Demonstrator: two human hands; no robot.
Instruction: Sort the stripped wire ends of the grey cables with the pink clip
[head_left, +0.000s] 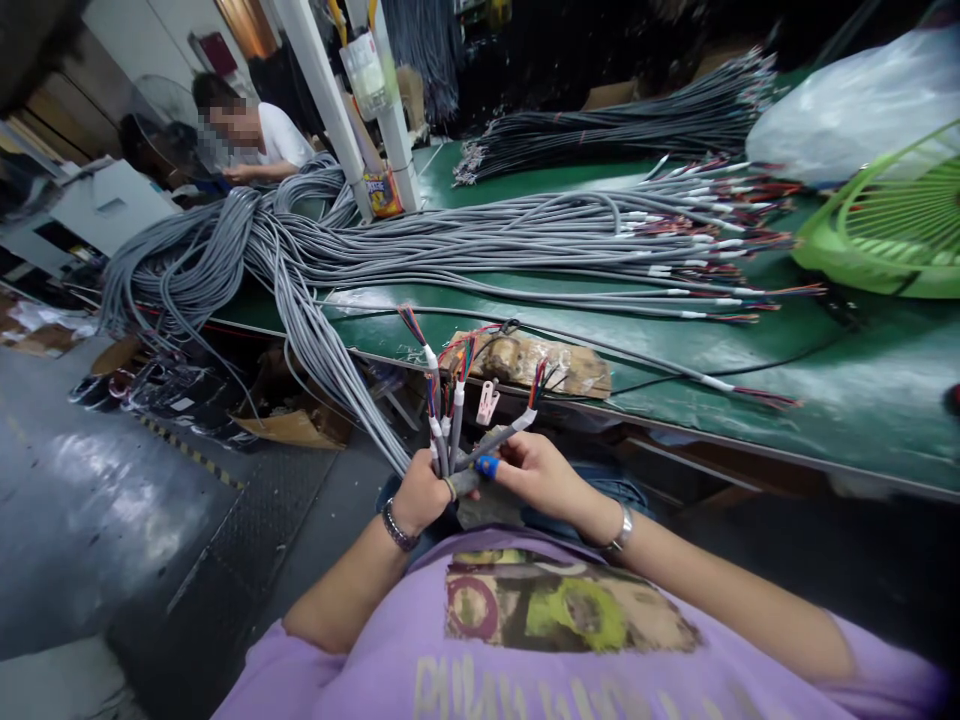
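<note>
Cable-assembly workshop, factory floor type. Long green-topped workbench point(862, 400) running from 9 to 3 o'clock, carrying a large bundle of grey cables point(465, 240) with stripped, coloured wire ends fanning out at 2 o'clock. Second bundle of dark cables point(637, 125) lying at 1 o'clock. Co-worker point(255, 135) sitting at 10 o'clock along the same bench. Green fan guard point(892, 220) resting at 3 o'clock. Bare concrete floor point(90, 500) showing at 8 o'clock.

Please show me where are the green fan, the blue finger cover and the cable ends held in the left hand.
green fan point(892, 225): head view, on its wire grille.
blue finger cover point(487, 466): head view, on the right hand's fingertip.
cable ends point(450, 420): head view, on the grey sheaths above the left hand point(420, 495).
</note>
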